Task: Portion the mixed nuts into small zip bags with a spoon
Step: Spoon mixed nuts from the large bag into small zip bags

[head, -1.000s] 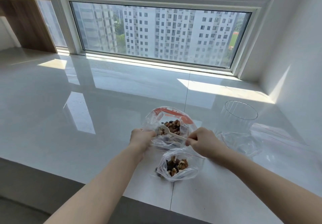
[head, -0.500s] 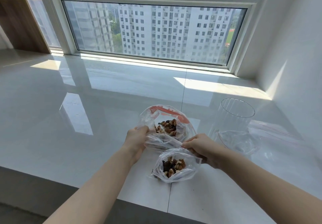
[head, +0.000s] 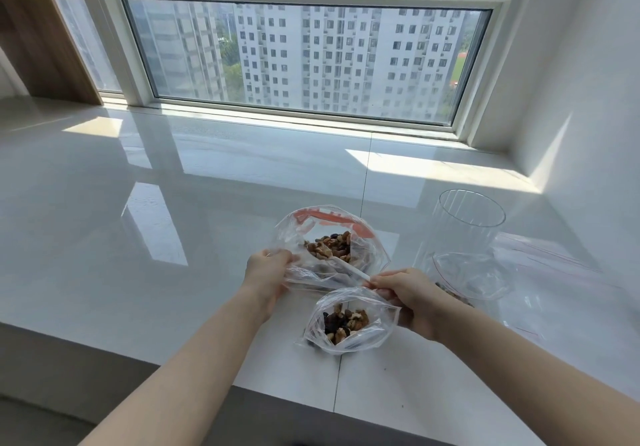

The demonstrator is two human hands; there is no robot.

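Note:
A large clear bag with an orange zip strip (head: pixel 329 218) lies open on the white counter and holds mixed nuts (head: pixel 329 246). My left hand (head: pixel 266 274) grips its near left edge. A white spoon (head: pixel 349 270) slants into the nuts, its handle pinched by my right hand (head: pixel 403 293). Just in front lies a small open zip bag (head: pixel 346 322) with a portion of nuts in it, right below my right hand.
A tall clear plastic cup (head: pixel 469 217) stands to the right. Against its base leans another small zip bag (head: pixel 467 275). Flat unused zip bags (head: pixel 547 255) lie further right, by the wall. The counter's front edge (head: pixel 207 373) runs under my forearms.
The spoon has gone back into the large bag's nuts, with my right hand pinching its handle end. My left hand kept its grip on the bag's edge.

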